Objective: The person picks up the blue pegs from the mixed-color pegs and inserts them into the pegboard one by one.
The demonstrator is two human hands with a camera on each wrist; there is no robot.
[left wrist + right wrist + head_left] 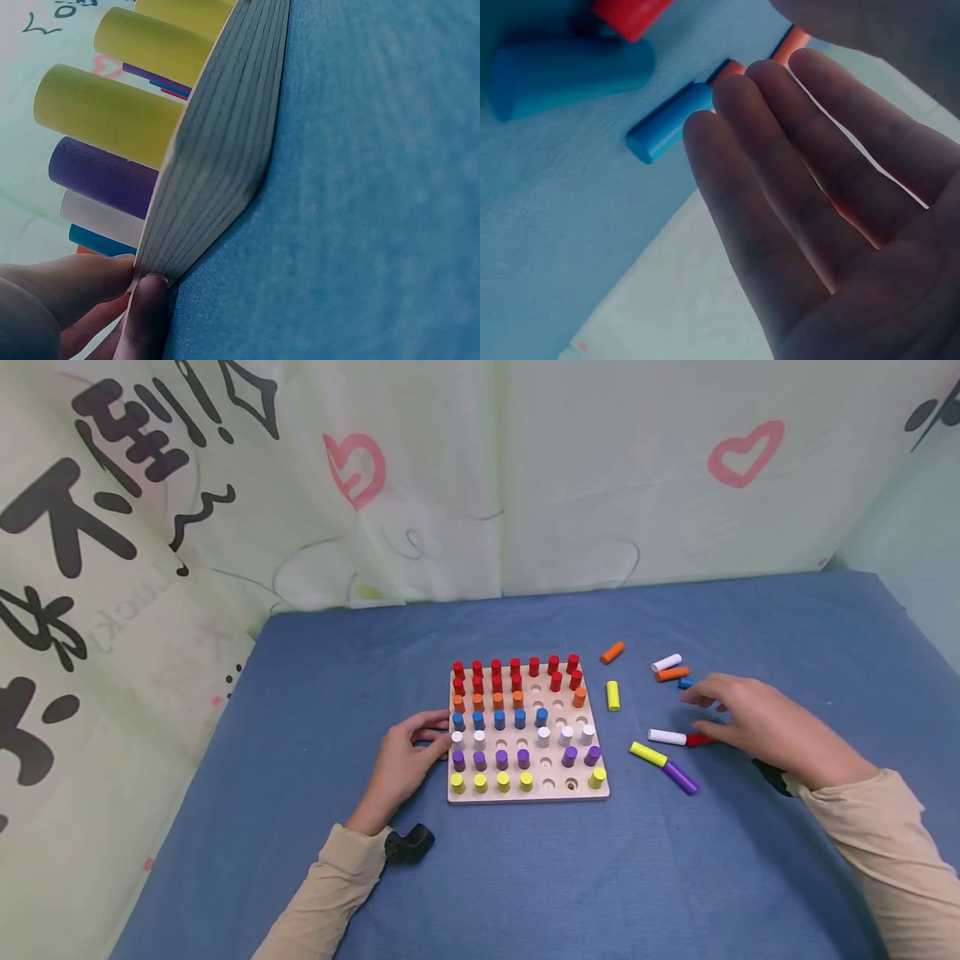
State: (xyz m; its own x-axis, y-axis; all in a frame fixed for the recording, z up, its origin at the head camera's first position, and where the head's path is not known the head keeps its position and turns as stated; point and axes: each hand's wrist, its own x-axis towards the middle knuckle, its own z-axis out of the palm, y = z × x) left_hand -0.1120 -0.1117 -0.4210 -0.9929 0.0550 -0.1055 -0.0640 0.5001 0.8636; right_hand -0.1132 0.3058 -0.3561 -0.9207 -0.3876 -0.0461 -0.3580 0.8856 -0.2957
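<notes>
A square wooden pegboard (pixel 502 793) lies on the table, with rows of red, orange, blue, white, purple and yellow pegs standing in its holes. At its left edge my left hand (pixel 402 766) holds the board; in the left wrist view, thumb and finger pinch the layered wood edge. My right hand (pixel 757 722) hovers right of the board among loose pegs, its fingers extended and nothing in its grasp. Its fingertips are close to a blue peg (pixel 671 124). Under the thumb lies a red peg (pixel 700 739), partly covered. A nearer blue peg (pixel 574 79) shows in the right wrist view.
More loose pegs lie right of the board: an orange one (pixel 612 652), a yellow one (pixel 613 696), a white one (pixel 667 737) and a purple one (pixel 681 777) among them. Blue cloth (pixel 525 885) covers the table, and a printed curtain (pixel 570 485) hangs behind it.
</notes>
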